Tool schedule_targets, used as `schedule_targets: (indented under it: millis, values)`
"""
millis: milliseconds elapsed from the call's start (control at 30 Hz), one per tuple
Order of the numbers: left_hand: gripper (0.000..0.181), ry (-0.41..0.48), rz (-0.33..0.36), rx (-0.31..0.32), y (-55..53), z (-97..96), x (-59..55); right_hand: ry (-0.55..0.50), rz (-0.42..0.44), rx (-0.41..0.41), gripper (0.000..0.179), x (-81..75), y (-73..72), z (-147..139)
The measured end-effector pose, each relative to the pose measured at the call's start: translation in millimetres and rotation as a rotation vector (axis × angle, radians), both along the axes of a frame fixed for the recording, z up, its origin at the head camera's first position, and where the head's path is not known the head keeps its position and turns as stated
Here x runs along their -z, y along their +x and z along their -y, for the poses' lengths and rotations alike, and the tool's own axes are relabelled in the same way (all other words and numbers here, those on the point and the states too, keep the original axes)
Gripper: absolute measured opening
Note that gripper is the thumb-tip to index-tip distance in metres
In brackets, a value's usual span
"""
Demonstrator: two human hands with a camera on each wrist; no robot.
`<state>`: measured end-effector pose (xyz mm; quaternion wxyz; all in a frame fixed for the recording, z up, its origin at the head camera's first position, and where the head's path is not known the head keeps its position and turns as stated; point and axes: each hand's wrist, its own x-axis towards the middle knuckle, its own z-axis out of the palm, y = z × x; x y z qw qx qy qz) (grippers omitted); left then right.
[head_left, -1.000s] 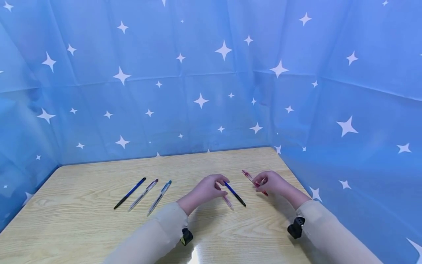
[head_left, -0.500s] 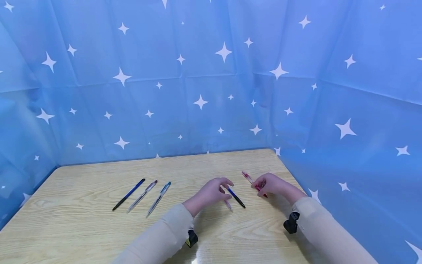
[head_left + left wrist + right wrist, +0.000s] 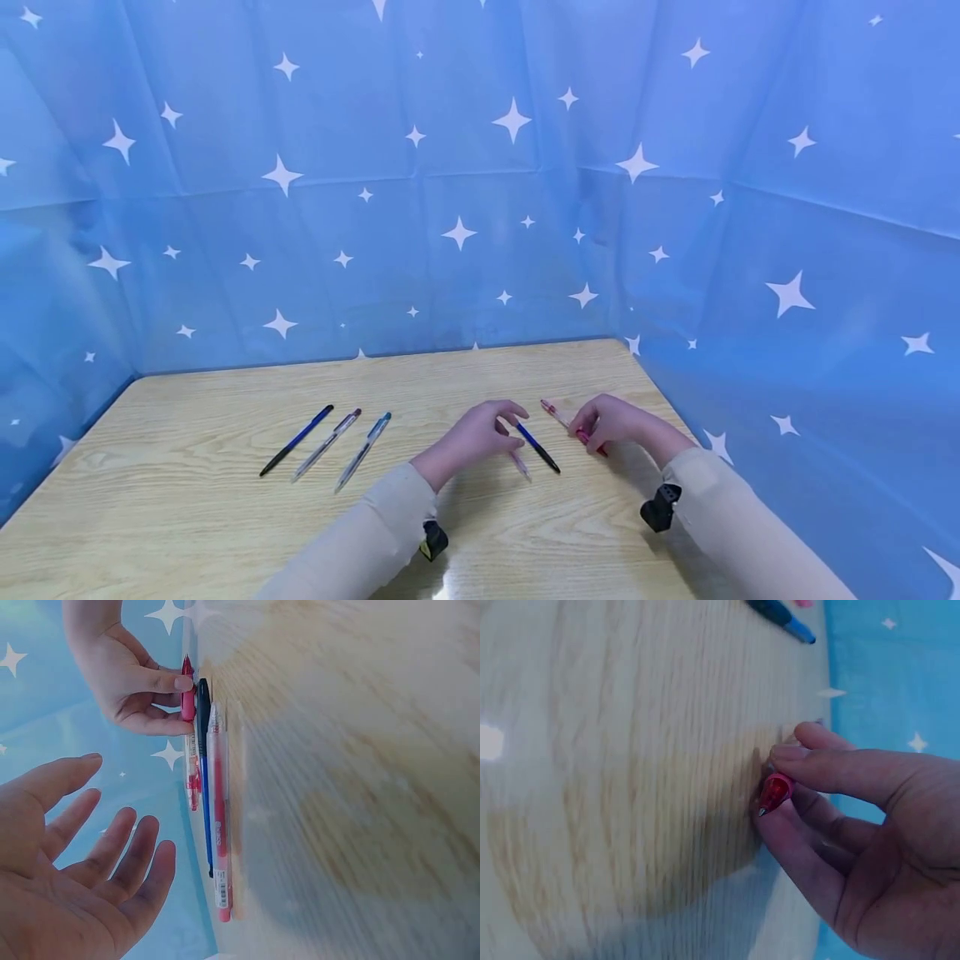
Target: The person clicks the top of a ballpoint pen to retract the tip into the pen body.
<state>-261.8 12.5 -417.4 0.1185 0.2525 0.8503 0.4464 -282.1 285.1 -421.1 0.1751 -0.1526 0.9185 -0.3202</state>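
My right hand (image 3: 611, 421) pinches a red pen (image 3: 555, 413) between thumb and fingertips, low at the table's right side. In the right wrist view the red pen's barrel end (image 3: 777, 792) and metal tip poke out from the fingers. My left hand (image 3: 476, 435) hovers with loosely bent, spread fingers beside a blue pen (image 3: 537, 447) with a black end and a clear pink pen (image 3: 521, 467). These two lie side by side on the table. In the left wrist view the left fingers (image 3: 142, 855) hold nothing and stay apart from the pink pen (image 3: 220, 802).
Three more pens lie in a slanted row at left: a blue-and-black one (image 3: 296, 442), a clear one with a dark red end (image 3: 327, 445) and a clear one with a teal end (image 3: 363, 452). A starry blue curtain (image 3: 375, 250) borders the wooden table (image 3: 187, 517).
The red pen has shifted a little left, closer to the blue pen, with my right hand. My left hand has moved slightly right. The other pens lie as before.
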Motion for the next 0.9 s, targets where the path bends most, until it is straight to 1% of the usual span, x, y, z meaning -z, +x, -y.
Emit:
schedule_targets:
  millis: [67,300,400,600,800,900]
  values:
    - [0.038,0.0,-0.006,-0.009,0.0,2.0,-1.6,-0.009,0.007,-0.016,0.032,-3.1,2.5,3.4]
    - [0.037,0.018,-0.013,-0.03,1.0,11.3,-9.3,-0.119,0.063,-0.027,0.035,-12.7,8.7,18.0]
    - [0.038,0.028,-0.02,-0.034,0.5,16.2,-12.5,-0.161,0.072,-0.058,0.033,-18.5,11.9,25.6]
    - [0.038,0.075,-0.043,-0.05,-2.5,30.5,-21.2,-0.213,0.067,-0.111,0.028,-32.1,20.6,42.3]
    - [0.04,0.124,-0.049,-0.097,-3.2,45.0,-35.3,-0.24,0.04,-0.144,0.024,-44.8,28.4,57.7]
    - [0.04,0.143,-0.066,-0.119,-1.9,50.8,-42.3,-0.248,0.021,-0.15,0.024,-49.6,31.9,65.6]
